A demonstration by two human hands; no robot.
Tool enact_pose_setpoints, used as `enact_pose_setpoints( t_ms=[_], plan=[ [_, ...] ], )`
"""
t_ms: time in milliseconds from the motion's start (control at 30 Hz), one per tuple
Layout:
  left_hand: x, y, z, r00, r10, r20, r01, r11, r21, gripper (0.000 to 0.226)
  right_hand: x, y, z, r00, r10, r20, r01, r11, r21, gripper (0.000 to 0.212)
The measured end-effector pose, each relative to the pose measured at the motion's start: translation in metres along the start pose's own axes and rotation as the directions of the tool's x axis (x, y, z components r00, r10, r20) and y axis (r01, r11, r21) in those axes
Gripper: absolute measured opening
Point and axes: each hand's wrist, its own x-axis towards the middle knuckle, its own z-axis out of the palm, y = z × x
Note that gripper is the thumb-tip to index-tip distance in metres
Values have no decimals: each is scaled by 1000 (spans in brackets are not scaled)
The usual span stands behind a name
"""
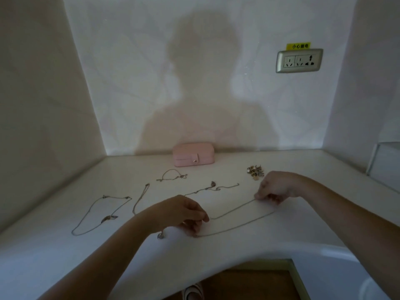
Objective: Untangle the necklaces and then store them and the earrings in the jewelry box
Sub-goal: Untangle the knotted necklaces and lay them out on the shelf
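1. Left hand (184, 213) and right hand (275, 189) each pinch one end of a long necklace (236, 225), drawn out as a loop on the white surface (54, 252)
2. Other necklaces (108, 218) lie apart, to the left and behind; earrings (255, 172) are heaped near the right hand
3. Jewelry box (193, 154) stands shut against the back wall
4. Step in hand: untangling, seemingly near done; storing next calls for unclasping the box

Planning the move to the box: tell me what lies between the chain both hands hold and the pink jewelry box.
A pendant necklace lies on the counter between the held chain and the jewelry box; a smaller chain lies left of that path. The box's lid is closed.
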Motion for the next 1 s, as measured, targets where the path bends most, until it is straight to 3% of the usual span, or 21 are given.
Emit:
enact_pose_setpoints(
  t_ms=[67, 133, 167, 233, 367, 467, 633, 833, 900, 1000],
  plan=[
    [8, 1, -4, 989, 47, -142, -9, 967, 254, 19, 2, -3, 4, 1000, -23, 19, 23, 999, -28, 17],
    [19, 2, -7, 925, 185, -333, 54, 803, 594, 31, 7, -7, 4, 996, -90, -22, 87, 989, -119, 20],
    [23, 2, -6, 891, 245, -383, 81, 743, 664, 36, 10, -8, 4, 986, -151, -68, 133, 967, -216, 21],
    [29, 2, 0, 907, 259, -331, 42, 728, 684, 43, 14, -12, 7, 943, -310, -126, 251, 904, -346, 24],
    [39, -8, 9, 989, 97, -109, 8, 710, 704, 52, 18, -27, 37, 904, -422, 67, 418, 841, -343, 42],
    [44, -18, 0, 987, -11, -162, 124, 695, 709, 58, 26, -29, 46, 918, -380, 112, 388, 806, -447, 45],
    [40, -26, -9, 957, -107, -269, 272, 652, 708, 59, 42, -23, 26, 936, -353, 6, 294, 769, -568, 43],
    [41, -36, -21, 911, -251, -328, 411, 619, 669, 66, 58, -34, 13, 901, -428, -72, 327, 779, -534, 28],
    [42, -35, -27, 898, -301, -320, 439, 604, 665, 72, 61, -37, 12, 905, -410, -110, 317, 824, -470, 34],
    [40, -23, -28, 899, -319, -301, 436, 571, 695, 74, 70, -39, 16, 921, -355, -159, 261, 868, -423, 26]
  ],
)
